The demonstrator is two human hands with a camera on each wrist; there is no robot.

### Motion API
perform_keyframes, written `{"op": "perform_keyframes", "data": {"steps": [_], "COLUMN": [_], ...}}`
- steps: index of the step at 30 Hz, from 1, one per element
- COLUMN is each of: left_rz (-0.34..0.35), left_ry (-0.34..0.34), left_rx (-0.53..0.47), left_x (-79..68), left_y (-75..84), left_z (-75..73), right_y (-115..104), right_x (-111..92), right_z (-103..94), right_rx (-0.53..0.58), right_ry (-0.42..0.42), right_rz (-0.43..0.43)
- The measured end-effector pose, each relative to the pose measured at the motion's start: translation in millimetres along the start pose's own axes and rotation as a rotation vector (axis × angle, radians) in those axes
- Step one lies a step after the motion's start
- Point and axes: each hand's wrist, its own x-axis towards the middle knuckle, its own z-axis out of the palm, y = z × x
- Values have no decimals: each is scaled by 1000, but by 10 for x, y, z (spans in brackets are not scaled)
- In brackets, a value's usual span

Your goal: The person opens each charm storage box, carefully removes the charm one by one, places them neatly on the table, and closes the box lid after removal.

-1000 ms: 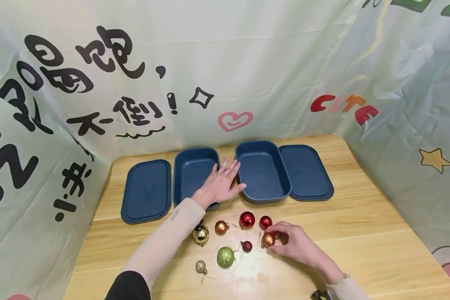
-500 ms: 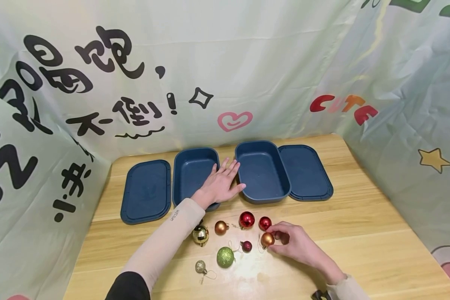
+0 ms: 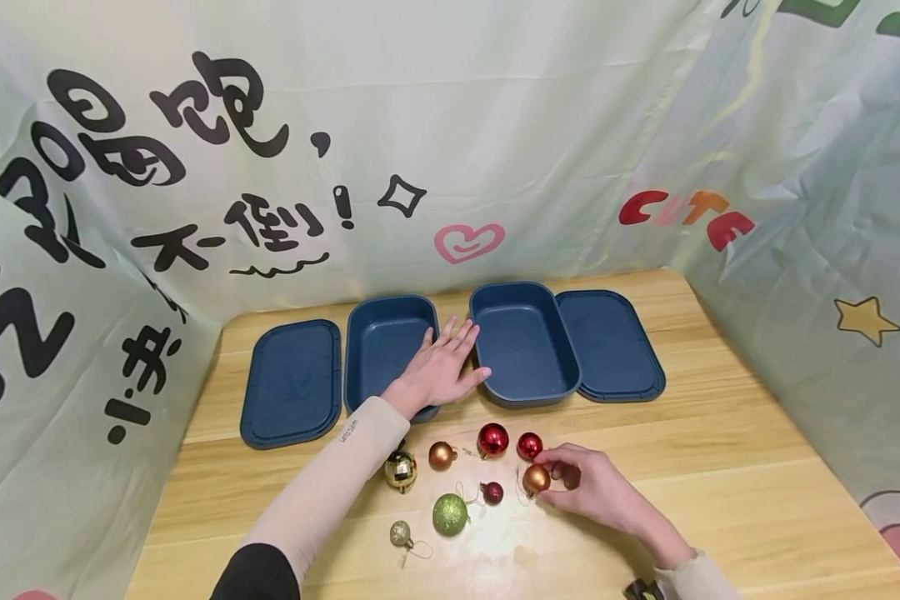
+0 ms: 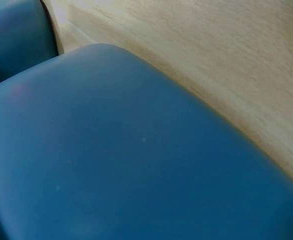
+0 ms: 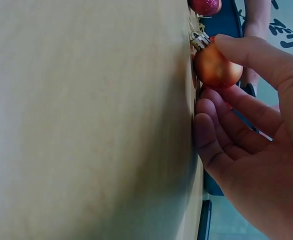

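My right hand (image 3: 596, 487) pinches a copper-orange Christmas bauble (image 3: 536, 478) between thumb and fingers, low over the wooden table. In the right wrist view the bauble (image 5: 216, 67) shows a silvery cap, and the thumb (image 5: 256, 55) lies along its side. Spread fingers of my left hand (image 3: 438, 367) reach across the right rim of the left blue box (image 3: 378, 354), their tips at the edge of the right blue box (image 3: 525, 350). Blue box wall (image 4: 136, 145) fills most of the left wrist view, with only a bit of finger at its left edge.
Near the hands lie a shiny red bauble (image 3: 493, 439), a smaller red one (image 3: 529, 446), a dark red one (image 3: 492, 492), a green glitter bauble (image 3: 450, 514), a copper one (image 3: 442, 455) and gold ones (image 3: 401, 470). Blue lids (image 3: 292, 383) flank the boxes.
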Motion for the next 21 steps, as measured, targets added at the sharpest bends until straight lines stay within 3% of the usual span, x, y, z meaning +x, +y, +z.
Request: {"op": "perform_keyframes", "data": {"steps": [14, 21], "left_rz": [-2, 6], "left_ry": [-1, 2], "left_rx": [-4, 8], "left_x": [-18, -10], "left_y": [4, 7], "left_z": [-21, -35], "right_y": [-29, -42], "right_x": [11, 60], "right_z": [-194, -307], "right_rx": [70, 40], "right_ry": [-48, -18], "right_rz": [41, 36]}}
